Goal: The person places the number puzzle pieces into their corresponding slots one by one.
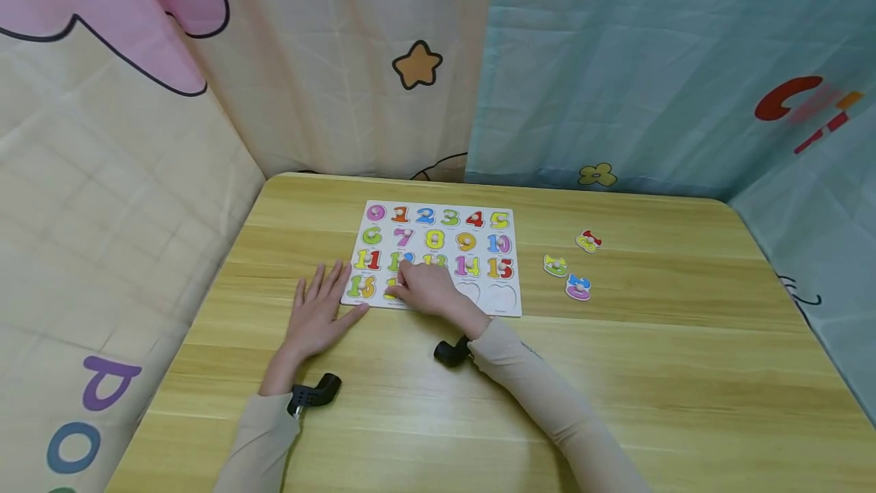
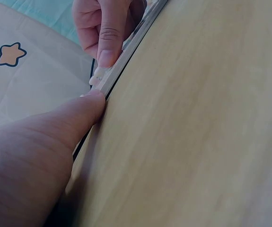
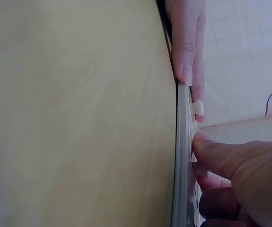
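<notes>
A white number puzzle board (image 1: 417, 228) lies on the table, most of its recesses filled with colourful knobbed number pieces. My left hand (image 1: 316, 318) rests flat with spread fingers at the board's left edge, its thumb (image 2: 91, 106) on the near corner. Over the bottom row, my right hand (image 1: 430, 289) has curled fingers and pinches a yellow number piece (image 1: 392, 292) by its knob, low against the board. The hand hides most of that piece. The right thumb (image 3: 216, 151) shows close to the board's surface.
Three loose number pieces lie right of the board: a red and yellow one (image 1: 588, 241), a green and yellow one (image 1: 556, 265) and a blue and purple one (image 1: 578, 287). Bare recesses (image 1: 503, 297) show at the board's lower right. Printed curtains (image 1: 424, 128) surround the wooden table (image 1: 657, 371).
</notes>
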